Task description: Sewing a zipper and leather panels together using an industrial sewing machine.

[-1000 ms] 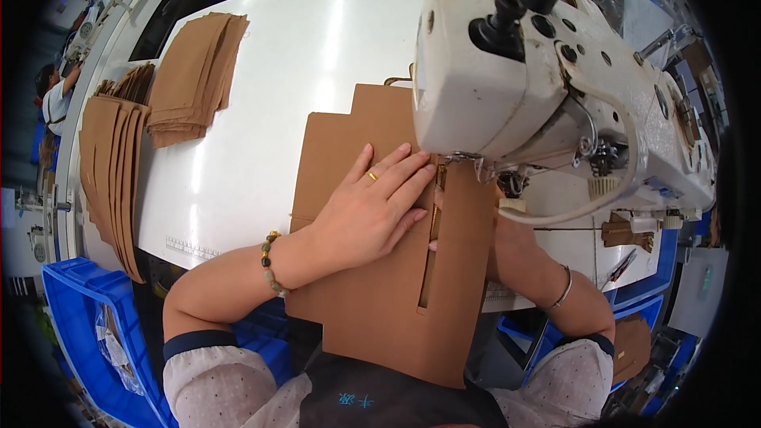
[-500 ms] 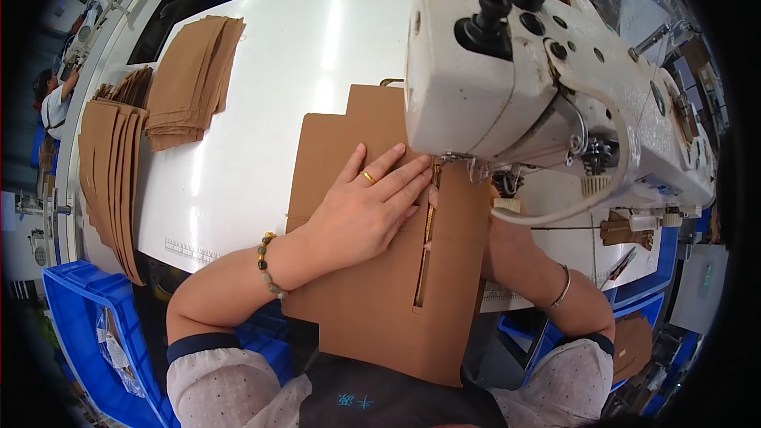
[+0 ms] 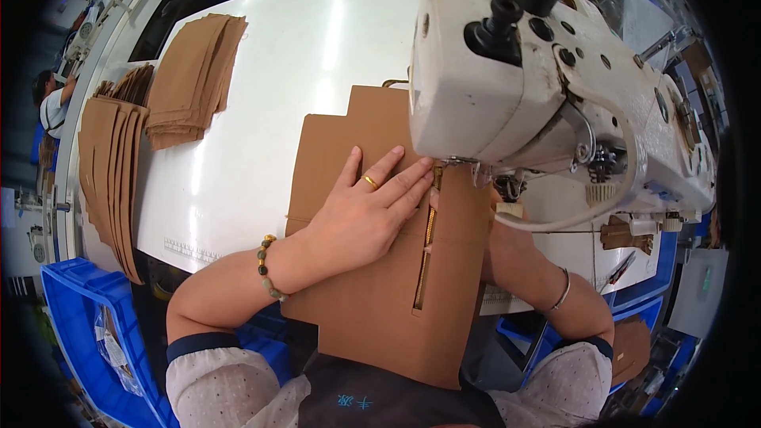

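As the sewing machine (image 3: pixel 483 87) overhangs the panel (image 3: pixel 372 293) and stacks (image 3: pixel 192 79) lie leftward, left hand (image 3: pixel 366 210) rests spread, right hand's (image 3: pixel 502 246) grip unclear

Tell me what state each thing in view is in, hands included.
Brown panel: opened out, partly beneath the sewing machine.
Zipper: showing in the panel's slot; open or closed unclear.
Left hand: palm down on the panel.
Right hand: mostly hidden beneath the panel.
Sewing machine: running or stopped, can't tell.
Far brown stack: uneven-edged.
Near brown stack: loosely fanned.
Blue bin: open-topped, holding clear plastic.
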{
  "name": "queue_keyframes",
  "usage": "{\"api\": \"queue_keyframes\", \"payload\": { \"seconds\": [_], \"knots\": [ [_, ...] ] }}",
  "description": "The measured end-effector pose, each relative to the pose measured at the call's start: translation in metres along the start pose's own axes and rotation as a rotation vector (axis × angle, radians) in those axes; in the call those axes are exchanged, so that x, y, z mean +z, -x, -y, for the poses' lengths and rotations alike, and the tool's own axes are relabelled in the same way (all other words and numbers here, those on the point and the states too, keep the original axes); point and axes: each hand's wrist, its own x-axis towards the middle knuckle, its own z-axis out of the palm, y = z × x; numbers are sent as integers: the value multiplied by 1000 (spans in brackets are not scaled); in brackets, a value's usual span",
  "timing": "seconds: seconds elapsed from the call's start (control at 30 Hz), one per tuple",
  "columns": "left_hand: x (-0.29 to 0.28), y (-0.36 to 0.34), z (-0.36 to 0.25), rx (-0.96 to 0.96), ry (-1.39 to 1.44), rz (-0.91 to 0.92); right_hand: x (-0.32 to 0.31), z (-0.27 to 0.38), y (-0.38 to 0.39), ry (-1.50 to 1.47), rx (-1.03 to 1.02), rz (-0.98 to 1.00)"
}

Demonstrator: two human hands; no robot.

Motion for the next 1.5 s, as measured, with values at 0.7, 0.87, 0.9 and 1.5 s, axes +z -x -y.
{"api": "queue_keyframes", "payload": {
  "seconds": [0.7, 0.87, 0.9, 1.5],
  "knots": [
    [2, 1, 2, -1, 77, 5, -8, -2, 5, 74, 37, 148],
    [1, 1, 1, -9, 100, -11, -2, -3, 2, -47, -12, -8],
    [1, 0, 1, -13, 109, 2, -2, -3, 2, -47, -10, -2],
    [-3, -11, 0, -12, 70, -57, -10, 6, -3, 70, -52, 17]
  ]
}}
